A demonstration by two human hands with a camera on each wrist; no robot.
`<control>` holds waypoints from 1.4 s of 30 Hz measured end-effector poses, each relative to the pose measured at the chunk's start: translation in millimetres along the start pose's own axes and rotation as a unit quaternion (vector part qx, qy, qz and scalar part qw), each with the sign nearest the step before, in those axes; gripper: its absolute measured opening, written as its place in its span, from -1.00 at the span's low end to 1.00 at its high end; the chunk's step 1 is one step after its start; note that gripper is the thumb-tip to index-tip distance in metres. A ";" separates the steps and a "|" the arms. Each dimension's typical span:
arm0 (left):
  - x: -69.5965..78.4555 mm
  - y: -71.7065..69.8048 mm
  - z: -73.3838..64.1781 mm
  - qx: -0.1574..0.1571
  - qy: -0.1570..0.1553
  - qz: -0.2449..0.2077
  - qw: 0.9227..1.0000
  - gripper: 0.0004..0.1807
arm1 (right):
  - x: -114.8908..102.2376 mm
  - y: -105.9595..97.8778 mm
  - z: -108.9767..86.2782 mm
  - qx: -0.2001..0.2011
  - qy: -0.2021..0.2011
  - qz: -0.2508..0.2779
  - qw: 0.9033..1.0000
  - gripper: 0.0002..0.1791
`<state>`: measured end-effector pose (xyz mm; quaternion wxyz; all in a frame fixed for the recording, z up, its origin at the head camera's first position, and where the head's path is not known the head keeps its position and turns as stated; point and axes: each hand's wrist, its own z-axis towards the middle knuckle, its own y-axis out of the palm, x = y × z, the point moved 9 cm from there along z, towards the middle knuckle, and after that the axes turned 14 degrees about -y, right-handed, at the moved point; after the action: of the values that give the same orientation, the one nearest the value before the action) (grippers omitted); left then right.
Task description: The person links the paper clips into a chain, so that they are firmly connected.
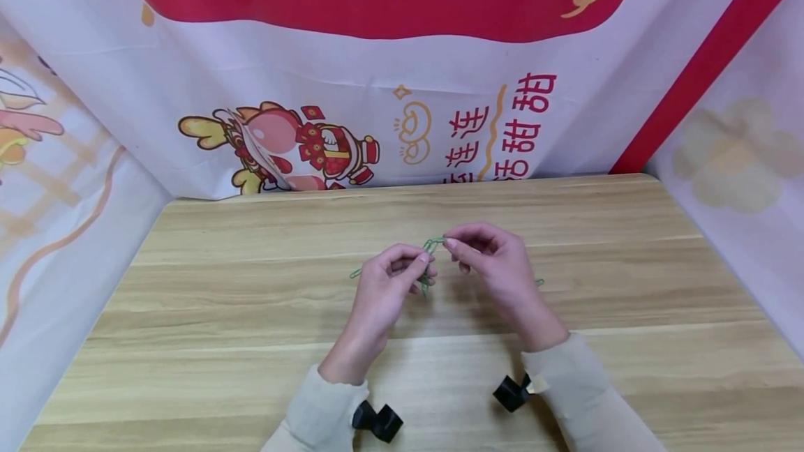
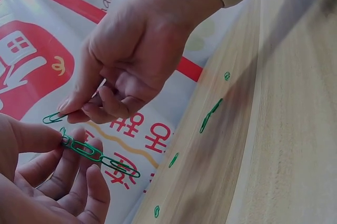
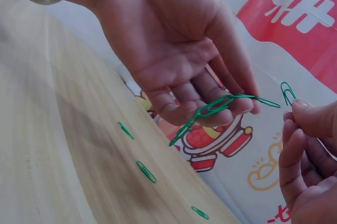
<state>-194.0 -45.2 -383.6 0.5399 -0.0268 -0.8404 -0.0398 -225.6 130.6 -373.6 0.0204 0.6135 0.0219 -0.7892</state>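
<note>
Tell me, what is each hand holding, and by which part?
The left hand pinches a green paper-clip chain by its end nearest the right hand, which pinches a single green paper clip by one end.

White printed cloth (image 1: 377, 61) hangs like a wall behind the wooden table (image 1: 188, 368), a big red panel (image 1: 352, 2) high above the table's far edge. Just over that edge I see a sideways cartoon figure (image 1: 276, 138) and red characters (image 1: 532, 94). A red stripe (image 1: 703, 65) slants down to the table's far right corner. Patterned cloth (image 1: 56, 194) flanks the table's left side. Soft shadow (image 2: 287, 26) falls across the table.
</note>
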 end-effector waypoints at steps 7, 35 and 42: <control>-1.5 -0.3 0.2 0.001 -0.001 -0.002 1.000 -0.81 | 9.3 4.7 -0.4 0.008 0.024 0.032 0.999 -0.89; -11.9 -1.0 5.0 -0.016 -0.043 -0.056 0.997 -0.81 | 18.6 8.8 -3.1 0.045 0.032 0.063 0.997 -0.91; -11.8 0.5 4.8 -0.031 -0.048 -0.095 0.994 -0.81 | 20.6 10.2 -3.7 0.044 0.033 0.063 0.996 -0.90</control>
<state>-193.4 -44.3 -396.3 0.4915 0.0348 -0.8624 -0.1158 -226.5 120.5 -394.6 0.0426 0.6396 -0.0508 -0.7658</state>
